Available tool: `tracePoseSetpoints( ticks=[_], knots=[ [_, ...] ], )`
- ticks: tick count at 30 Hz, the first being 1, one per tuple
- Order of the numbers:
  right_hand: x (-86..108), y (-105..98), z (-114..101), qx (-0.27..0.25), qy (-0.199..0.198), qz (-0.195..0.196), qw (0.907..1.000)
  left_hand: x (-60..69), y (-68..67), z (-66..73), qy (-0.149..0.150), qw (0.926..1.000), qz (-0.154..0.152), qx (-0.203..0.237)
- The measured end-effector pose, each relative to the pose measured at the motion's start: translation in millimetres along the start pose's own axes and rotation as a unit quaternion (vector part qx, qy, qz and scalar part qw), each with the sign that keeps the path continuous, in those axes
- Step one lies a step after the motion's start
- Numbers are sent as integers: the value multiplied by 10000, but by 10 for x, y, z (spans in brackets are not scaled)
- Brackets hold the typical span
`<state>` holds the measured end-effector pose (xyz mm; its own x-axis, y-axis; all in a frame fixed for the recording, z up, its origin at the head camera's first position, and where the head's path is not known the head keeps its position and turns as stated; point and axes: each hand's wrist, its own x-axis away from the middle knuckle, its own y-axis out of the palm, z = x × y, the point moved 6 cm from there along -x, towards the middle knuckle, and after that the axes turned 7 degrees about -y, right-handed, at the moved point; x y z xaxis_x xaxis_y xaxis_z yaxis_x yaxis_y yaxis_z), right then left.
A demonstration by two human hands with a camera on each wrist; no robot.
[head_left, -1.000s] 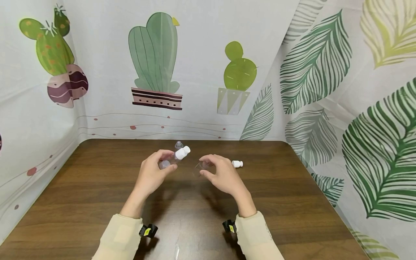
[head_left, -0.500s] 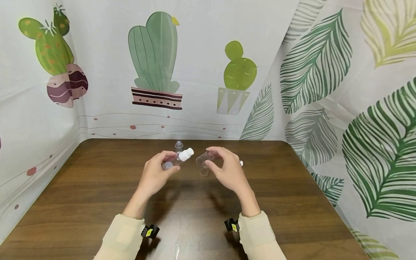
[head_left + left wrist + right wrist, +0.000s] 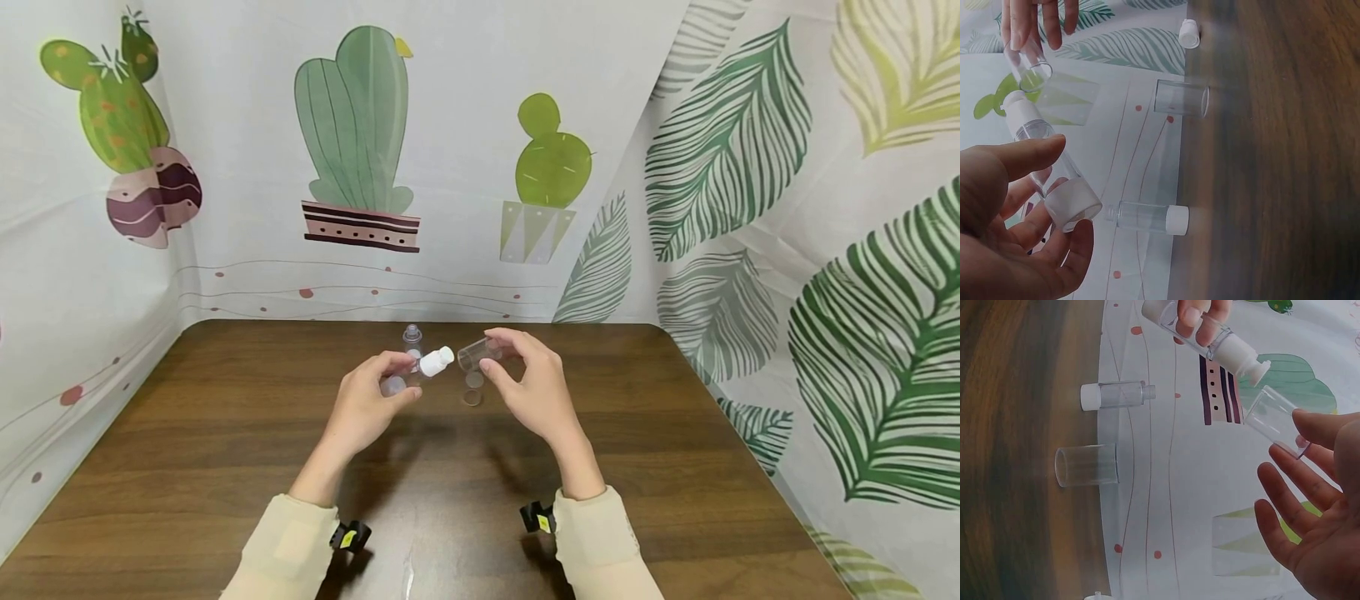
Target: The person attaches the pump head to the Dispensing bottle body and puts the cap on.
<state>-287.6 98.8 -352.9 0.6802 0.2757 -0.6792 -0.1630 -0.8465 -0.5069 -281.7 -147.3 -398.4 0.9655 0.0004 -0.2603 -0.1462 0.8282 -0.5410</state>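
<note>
My left hand point(image 3: 366, 398) grips a small clear pump bottle point(image 3: 1060, 156) with a white base. Its white pump head point(image 3: 437, 361) tilts up toward the right. Thumb and fingers of my right hand point(image 3: 542, 390) pinch a clear cylindrical cap point(image 3: 1277, 419), held at a slant. The cap's open end faces the pump head, and a small gap lies between them. Below, a second clear cap point(image 3: 1182, 98) stands on the table. Farther back a second clear bottle point(image 3: 1121, 395) with a white base stands upright, its neck bare.
A loose white pump head point(image 3: 1189, 34) sits on the table to the right; my right hand hides it in the head view. The brown wooden table point(image 3: 450, 500) ends at a printed cloth backdrop point(image 3: 465, 167) behind and at the sides.
My right hand has lifted the clear cap and moved right, turning its open end toward the bottle. The standing cap has come into view. My left hand has shifted slightly right with the bottle.
</note>
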Motion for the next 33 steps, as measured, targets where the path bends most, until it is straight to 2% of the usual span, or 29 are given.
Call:
tracePoseSetpoints(
  ticks=[12, 33],
  knots=[
    [-9, -12, -8, -40, -1, 140, 9999, 20, 69, 19, -71, 9999, -117, 16],
    [1, 30, -33, -140, -45, 24, 9999, 44, 145, 66, 23, 9998, -172, -18]
  ],
)
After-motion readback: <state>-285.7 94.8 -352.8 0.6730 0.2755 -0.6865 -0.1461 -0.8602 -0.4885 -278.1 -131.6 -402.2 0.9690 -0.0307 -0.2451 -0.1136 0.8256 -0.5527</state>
